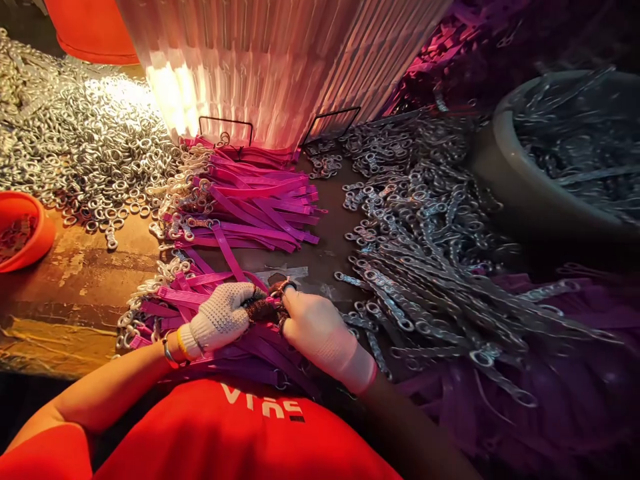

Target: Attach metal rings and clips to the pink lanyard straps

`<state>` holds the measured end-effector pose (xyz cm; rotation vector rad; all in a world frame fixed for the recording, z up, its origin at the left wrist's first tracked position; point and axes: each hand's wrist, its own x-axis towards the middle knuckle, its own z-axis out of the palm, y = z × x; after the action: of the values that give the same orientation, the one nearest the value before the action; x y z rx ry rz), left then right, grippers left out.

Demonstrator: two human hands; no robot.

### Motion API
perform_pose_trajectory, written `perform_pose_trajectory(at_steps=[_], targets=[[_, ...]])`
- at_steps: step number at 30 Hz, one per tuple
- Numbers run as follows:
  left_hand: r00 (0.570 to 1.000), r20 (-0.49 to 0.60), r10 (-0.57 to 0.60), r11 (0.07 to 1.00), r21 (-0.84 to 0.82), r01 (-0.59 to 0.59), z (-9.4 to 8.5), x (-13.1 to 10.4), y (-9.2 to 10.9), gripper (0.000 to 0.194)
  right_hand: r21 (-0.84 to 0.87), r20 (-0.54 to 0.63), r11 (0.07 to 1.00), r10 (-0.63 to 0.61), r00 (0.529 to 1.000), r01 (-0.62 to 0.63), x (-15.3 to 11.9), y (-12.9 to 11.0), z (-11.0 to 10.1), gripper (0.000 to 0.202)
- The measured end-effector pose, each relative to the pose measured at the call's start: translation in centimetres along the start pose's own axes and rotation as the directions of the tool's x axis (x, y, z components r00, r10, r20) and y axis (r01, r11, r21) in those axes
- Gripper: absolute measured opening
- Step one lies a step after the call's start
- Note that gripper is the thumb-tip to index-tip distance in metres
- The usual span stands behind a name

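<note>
My left hand (225, 313), in a white dotted glove with dark fingertips, is closed in a pinch on a purple strap (227, 250). Close beside it, my right hand (317, 323), also gloved, has its fingers curled round the same bit of strap. A dark ring-like piece shows at the right fingertips; what exactly is pinched there is partly hidden. Beneath both hands lies a heap of purple straps (215, 363) with pale metal rings at their left ends. Another bundle of purple straps (265, 200) with metal links lies just beyond.
Loose metal rings (100, 147) are heaped at the left, near an orange bowl (43, 233). Metal chain lengths (425, 287) pile up on the right, beside a large grey tub (505, 153). A translucent corrugated panel (260, 67) stands at the back. An orange bucket (95, 30) is behind.
</note>
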<state>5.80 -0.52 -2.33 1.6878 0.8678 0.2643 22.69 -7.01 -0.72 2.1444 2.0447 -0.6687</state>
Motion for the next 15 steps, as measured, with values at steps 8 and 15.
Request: perform_pose_trajectory(at_steps=[8,15], targets=[[0.996,0.055,0.072,0.979,0.185,-0.081,0.3,0.2,-0.5,0.017,-0.210,-0.127,0.955,-0.238,0.963,0.209,-0.9,-0.3,1.8,0.017],[0.995,-0.074,0.069,0.828,0.560,-0.016,-9.2,-2.0,3.1,0.011,-0.199,-0.219,0.972,-0.170,0.961,0.127,-2.0,0.7,1.0,0.012]])
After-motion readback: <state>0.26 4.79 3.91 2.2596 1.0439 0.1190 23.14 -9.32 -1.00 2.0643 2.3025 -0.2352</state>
